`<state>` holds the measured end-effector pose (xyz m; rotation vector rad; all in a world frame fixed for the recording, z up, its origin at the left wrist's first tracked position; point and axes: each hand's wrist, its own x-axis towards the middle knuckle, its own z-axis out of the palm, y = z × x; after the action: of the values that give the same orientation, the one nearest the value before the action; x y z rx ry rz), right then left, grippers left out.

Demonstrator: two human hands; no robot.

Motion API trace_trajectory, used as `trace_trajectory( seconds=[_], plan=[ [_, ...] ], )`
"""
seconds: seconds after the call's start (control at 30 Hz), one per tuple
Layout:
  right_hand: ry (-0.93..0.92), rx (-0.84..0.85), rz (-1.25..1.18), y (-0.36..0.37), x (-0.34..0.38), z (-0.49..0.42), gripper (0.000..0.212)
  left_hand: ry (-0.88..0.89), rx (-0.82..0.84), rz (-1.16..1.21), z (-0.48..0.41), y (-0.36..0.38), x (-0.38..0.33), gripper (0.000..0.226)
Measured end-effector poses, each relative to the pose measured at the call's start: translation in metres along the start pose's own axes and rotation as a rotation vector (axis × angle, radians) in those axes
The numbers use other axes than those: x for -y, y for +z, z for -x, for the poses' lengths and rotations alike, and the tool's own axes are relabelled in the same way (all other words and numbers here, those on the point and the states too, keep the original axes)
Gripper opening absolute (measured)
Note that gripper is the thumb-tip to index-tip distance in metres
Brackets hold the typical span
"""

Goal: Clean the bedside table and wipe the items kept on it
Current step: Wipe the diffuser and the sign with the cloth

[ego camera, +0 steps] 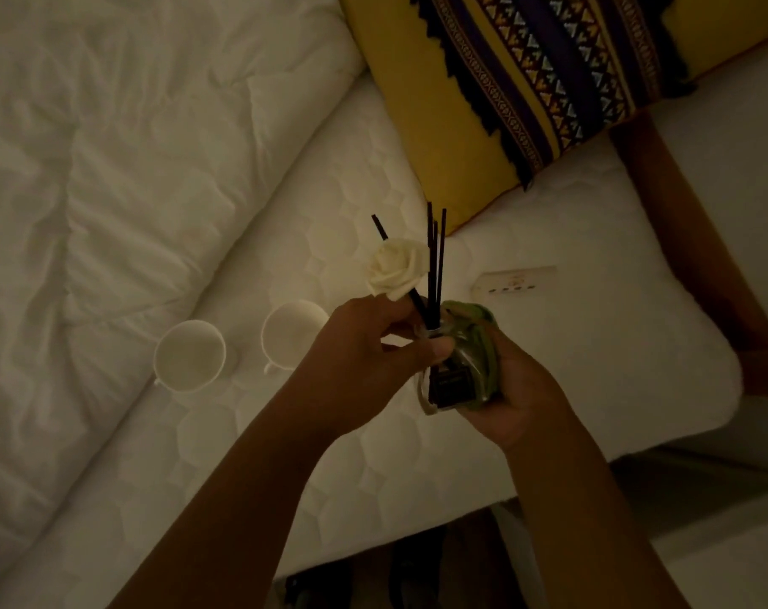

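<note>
I see cups [189,356] on the bed [373,454] at left. My left grip [360,362] pinches the diffuser [450,384] at its neck, under the rose [395,268] and reeds [435,265]. My right grip [523,397] wraps the diffuser's right side, with a green cloth [483,340] between.

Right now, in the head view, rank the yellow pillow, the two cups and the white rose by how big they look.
1. Yellow pillow, by far.
2. Left cup and right cup: alike, tied.
3. White rose: slightly smaller, though held nearer the camera, so uncertain.
</note>
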<state>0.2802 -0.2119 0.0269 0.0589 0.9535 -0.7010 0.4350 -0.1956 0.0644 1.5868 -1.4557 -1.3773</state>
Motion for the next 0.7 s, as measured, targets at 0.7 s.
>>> trace_trajectory(
  seconds=[0.7],
  plan=[
    [-0.003, -0.161, 0.087, -0.029, -0.022, -0.004, 0.024, -0.054, -0.42, 0.025, -0.053, 0.038, 0.018, 0.024]
  ],
)
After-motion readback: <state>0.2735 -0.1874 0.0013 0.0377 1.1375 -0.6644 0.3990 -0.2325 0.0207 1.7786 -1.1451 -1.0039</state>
